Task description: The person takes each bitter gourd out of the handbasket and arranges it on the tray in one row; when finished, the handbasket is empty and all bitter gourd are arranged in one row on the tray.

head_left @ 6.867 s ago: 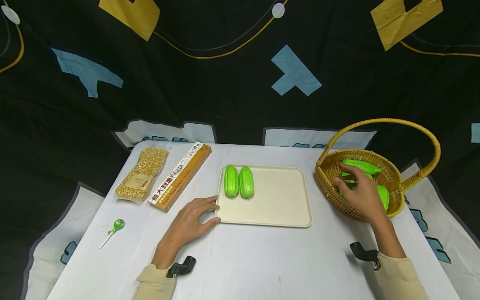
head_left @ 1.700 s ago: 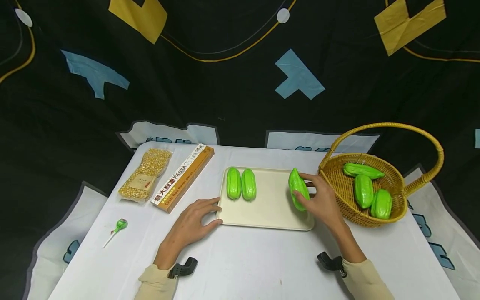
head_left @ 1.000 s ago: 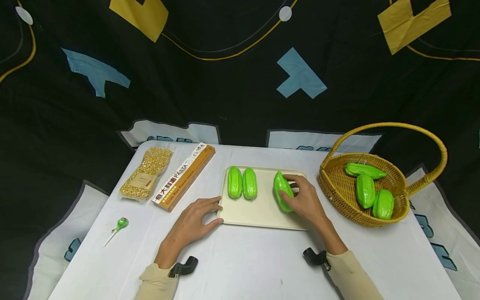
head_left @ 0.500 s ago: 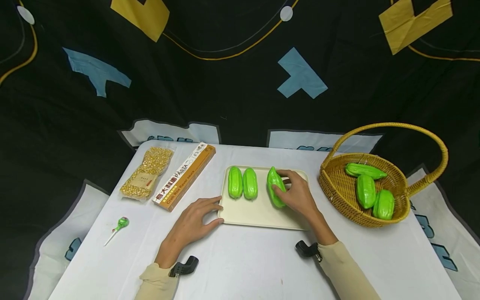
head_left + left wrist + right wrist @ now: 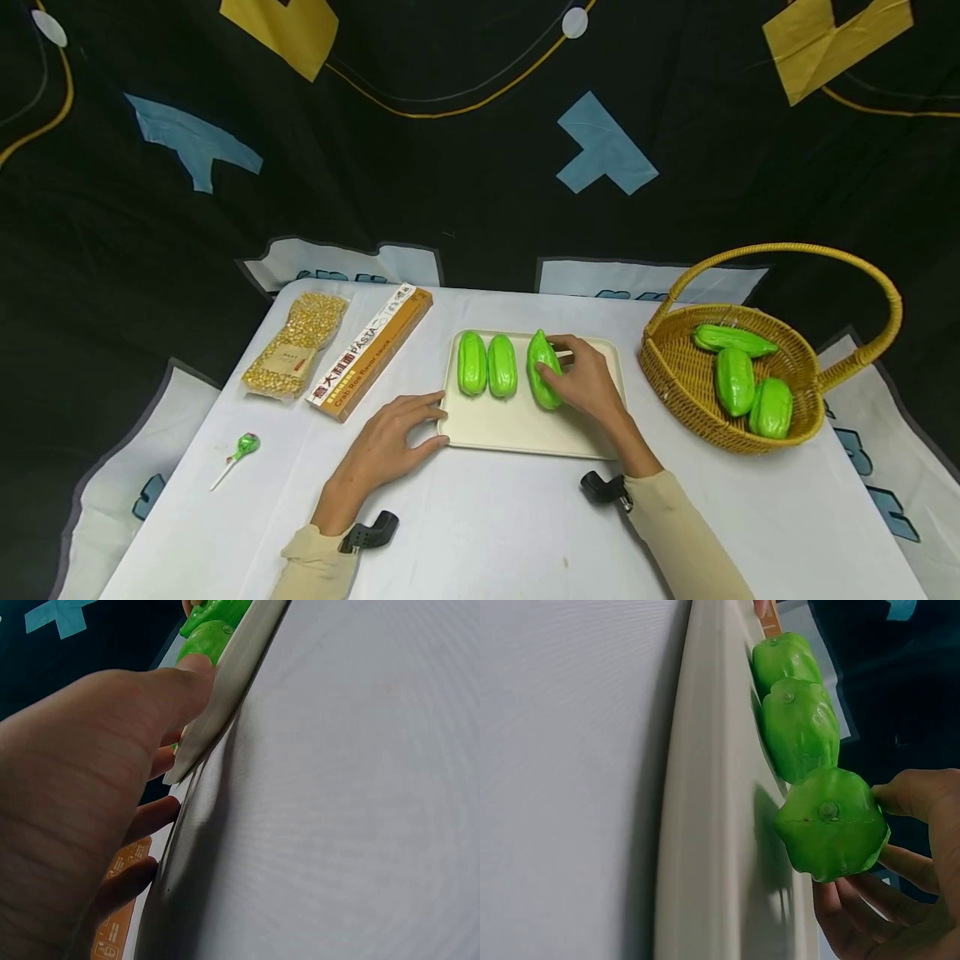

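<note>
My right hand point(image 5: 588, 379) holds a glossy green ridged gourd point(image 5: 542, 371) between thumb and fingers over the cream tray point(image 5: 525, 429). In the right wrist view, this gourd point(image 5: 832, 825) casts a shadow on the tray and its near end hangs clear of the surface. Two similar gourds point(image 5: 472, 363) lie side by side on the tray's left half. At the tray's left edge my left hand point(image 5: 386, 437) rests with spread fingers. Its thumb point(image 5: 196, 671) lies against the tray rim in the left wrist view.
A wicker basket point(image 5: 671, 408) with a tall handle stands on the right, holding several green gourds point(image 5: 735, 382). To the left lie a pasta box point(image 5: 371, 354), a bag of corn kernels point(image 5: 296, 346) and a lollipop point(image 5: 243, 447). A dark patterned cloth hangs behind the table.
My right hand has carried a gourd out of the basket and leftward over the tray, closer to the two lying there. My left hand has stayed at the tray's left edge.
</note>
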### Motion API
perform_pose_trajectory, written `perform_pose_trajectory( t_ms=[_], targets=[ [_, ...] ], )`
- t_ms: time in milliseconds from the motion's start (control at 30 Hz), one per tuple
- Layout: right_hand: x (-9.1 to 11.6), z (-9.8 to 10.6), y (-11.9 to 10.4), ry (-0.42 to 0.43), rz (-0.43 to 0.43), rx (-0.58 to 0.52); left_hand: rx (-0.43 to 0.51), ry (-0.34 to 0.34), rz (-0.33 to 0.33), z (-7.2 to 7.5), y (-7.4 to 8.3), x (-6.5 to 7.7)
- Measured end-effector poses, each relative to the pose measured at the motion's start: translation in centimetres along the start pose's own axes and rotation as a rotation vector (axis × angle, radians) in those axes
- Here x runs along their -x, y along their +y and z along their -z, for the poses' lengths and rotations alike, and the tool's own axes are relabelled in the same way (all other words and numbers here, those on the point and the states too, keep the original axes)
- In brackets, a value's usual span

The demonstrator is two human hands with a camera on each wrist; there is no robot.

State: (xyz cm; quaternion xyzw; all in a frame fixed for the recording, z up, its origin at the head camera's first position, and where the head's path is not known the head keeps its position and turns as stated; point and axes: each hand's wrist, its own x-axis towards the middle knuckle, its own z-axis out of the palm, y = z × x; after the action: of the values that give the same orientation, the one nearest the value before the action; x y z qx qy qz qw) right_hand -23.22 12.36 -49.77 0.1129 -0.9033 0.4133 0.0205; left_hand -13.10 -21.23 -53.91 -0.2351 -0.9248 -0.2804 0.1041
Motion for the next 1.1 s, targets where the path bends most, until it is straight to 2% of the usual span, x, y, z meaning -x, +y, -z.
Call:
perform_pose_trajectory(
  t_ms=[700,1100],
  targets=[
    [-1.6,-1.7,0.3,-0.033,-0.038,-0.045,-0.008,-0.009,0.013,0.0,0.0,0.1],
    [-1.6,-1.9,0.2,-0.035,-0.042,-0.032,0.009,-0.011,0.017,0.1,0.1,0.0]
  ],
)
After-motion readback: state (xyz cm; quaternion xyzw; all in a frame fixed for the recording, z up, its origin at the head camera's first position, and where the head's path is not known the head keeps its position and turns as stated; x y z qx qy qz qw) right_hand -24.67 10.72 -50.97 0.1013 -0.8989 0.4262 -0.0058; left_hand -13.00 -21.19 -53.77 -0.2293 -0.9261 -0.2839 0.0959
